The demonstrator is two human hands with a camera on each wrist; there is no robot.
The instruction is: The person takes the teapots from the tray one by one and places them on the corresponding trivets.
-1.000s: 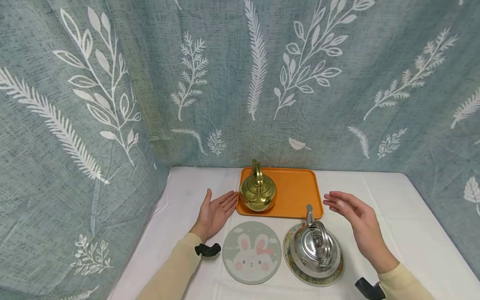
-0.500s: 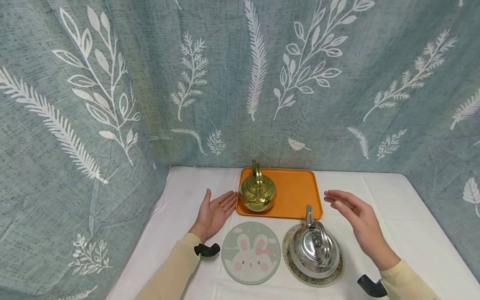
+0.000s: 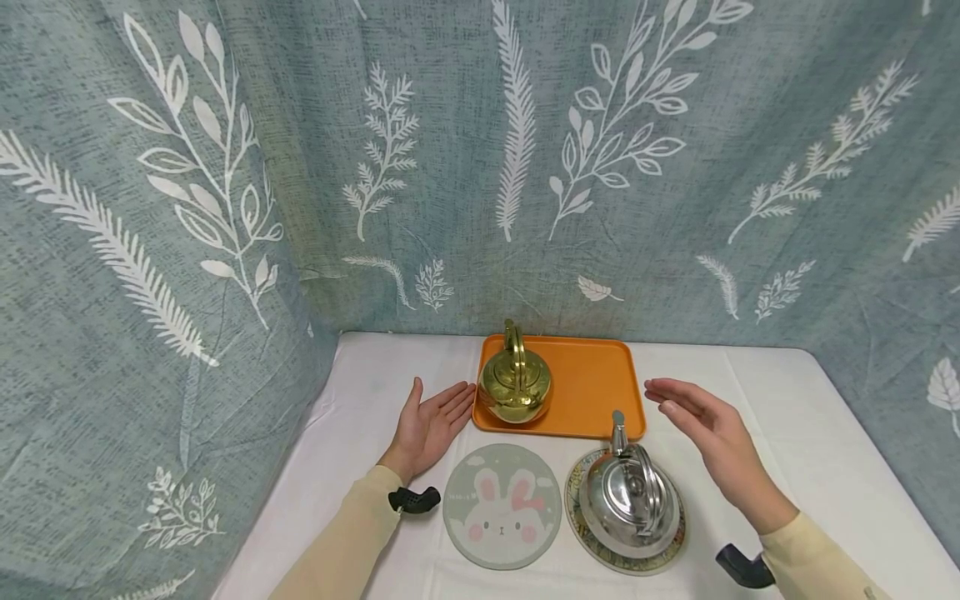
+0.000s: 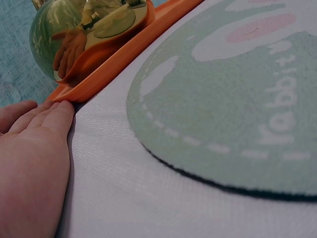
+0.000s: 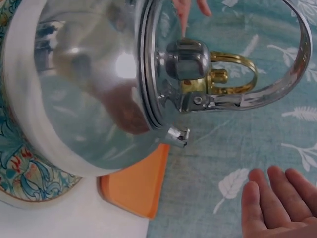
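Observation:
My left hand (image 3: 427,429) lies palm up with its fingers stretched out. Its fingertips meet the left corner of the orange tray (image 3: 588,387), and the left wrist view shows the same contact. On the tray's left part stands a gold-coloured kettle (image 3: 517,387) with a raised handle. My right hand (image 3: 716,437) is held just right of the tray, fingers loosely bent and nothing in them. A shiny silver kettle (image 3: 622,500) stands nearer, left of that hand and apart from it. Its lid and arched handle fill much of the right wrist view.
A round patterned mat (image 3: 576,508) lies under the silver kettle. Left of it is a round grey-green mat (image 3: 502,537) with a rabbit picture. White cloth (image 3: 405,358) covers the table. A blue-green leaf-print curtain (image 3: 450,167) hangs behind and at both sides.
The right hand has shifted very slightly, its fingertips a little higher in the head view. The left hand, kettles, tray and mats stay as they were.

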